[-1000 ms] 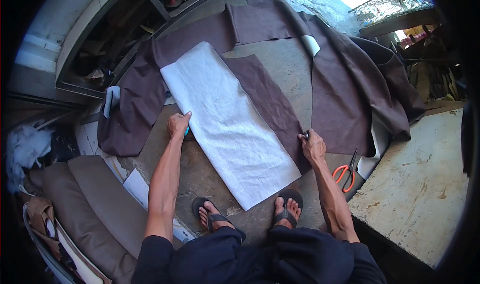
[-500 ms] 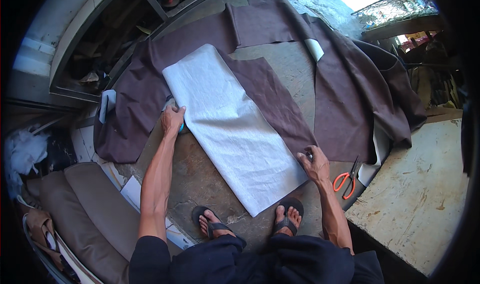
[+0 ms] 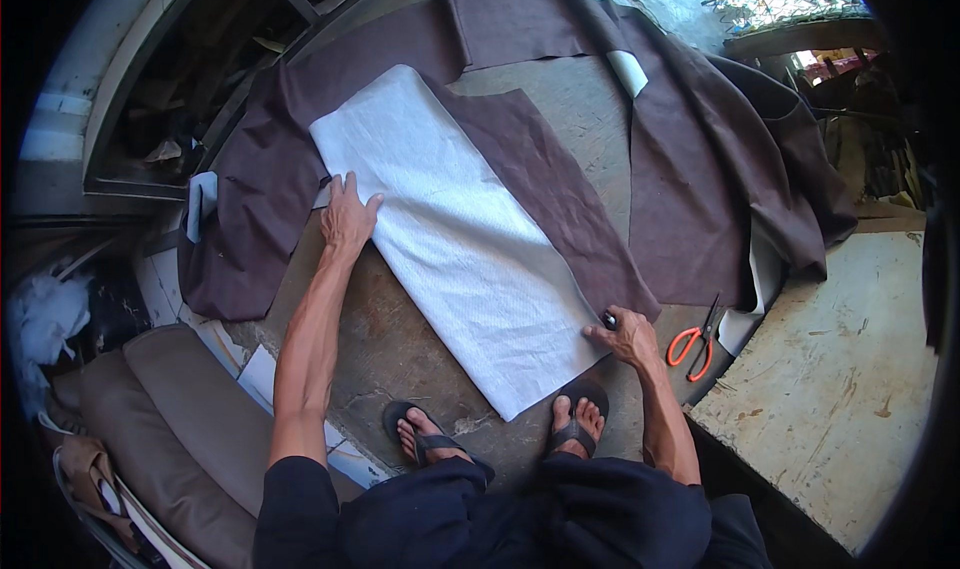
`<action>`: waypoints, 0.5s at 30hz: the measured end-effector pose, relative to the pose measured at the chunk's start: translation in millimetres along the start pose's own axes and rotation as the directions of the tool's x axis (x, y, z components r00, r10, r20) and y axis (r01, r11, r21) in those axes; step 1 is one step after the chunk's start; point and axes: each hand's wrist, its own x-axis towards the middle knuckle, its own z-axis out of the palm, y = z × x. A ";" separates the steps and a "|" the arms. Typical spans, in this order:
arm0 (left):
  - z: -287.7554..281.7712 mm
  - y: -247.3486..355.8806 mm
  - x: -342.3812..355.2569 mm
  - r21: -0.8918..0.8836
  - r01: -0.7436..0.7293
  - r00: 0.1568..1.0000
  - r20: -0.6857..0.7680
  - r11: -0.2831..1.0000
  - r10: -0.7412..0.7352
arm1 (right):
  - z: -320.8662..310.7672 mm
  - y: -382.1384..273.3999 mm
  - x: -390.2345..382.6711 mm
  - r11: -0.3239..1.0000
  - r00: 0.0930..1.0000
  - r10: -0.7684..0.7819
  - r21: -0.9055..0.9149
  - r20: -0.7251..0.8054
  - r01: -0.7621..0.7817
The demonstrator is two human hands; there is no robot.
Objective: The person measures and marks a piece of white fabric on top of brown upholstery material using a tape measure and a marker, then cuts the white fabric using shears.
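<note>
A long piece of brown leather-like sheet lies folded on the floor, its whitish backing [image 3: 440, 229] facing up and a brown strip [image 3: 545, 179] showing along its right side. My left hand [image 3: 348, 217] rests at the left edge of the whitish piece, fingers stretched out and thumb spread. Near the lower right corner, my right hand [image 3: 632, 337] has its thumb and index finger at the edge of the sheet. A small dark, shiny-ended thing [image 3: 610, 320] shows in its curled fingers; its kind is unclear. Orange-handled scissors [image 3: 692, 349] lie right of that hand.
More brown sheet [image 3: 690, 189] spreads in wrinkled folds around the far side and right. A pale worn board [image 3: 820, 379] stands at the right. Brown padded cushions [image 3: 190, 419] are at the lower left. My sandalled feet [image 3: 575, 424] stand just below the sheet.
My left hand has gone from curled fingers to fingers laid out along the edge. The right hand's thumb now reaches onto the whitish backing, and the small dark thing shows more plainly.
</note>
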 end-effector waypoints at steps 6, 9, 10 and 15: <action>13.4 72.0 -188.9 -0.060 -0.134 0.937 0.318 0.989 0.146 | 0.0 11.5 11.7 0.999 0.996 -0.044 -0.017 0.072 0.046; 27.5 58.0 -228.8 -0.091 -0.078 0.955 0.278 0.993 0.101 | -9.5 0.7 15.1 0.992 0.982 0.000 -0.124 0.190 0.024; 29.2 56.7 -238.2 -0.097 -0.074 0.970 0.225 0.993 0.094 | -8.3 -1.5 17.1 0.990 0.985 0.009 -0.141 0.173 0.015; 38.6 90.4 -284.4 -0.294 0.142 0.967 0.247 0.945 -0.069 | -3.4 15.1 30.4 0.992 0.985 -0.103 -0.064 0.136 0.112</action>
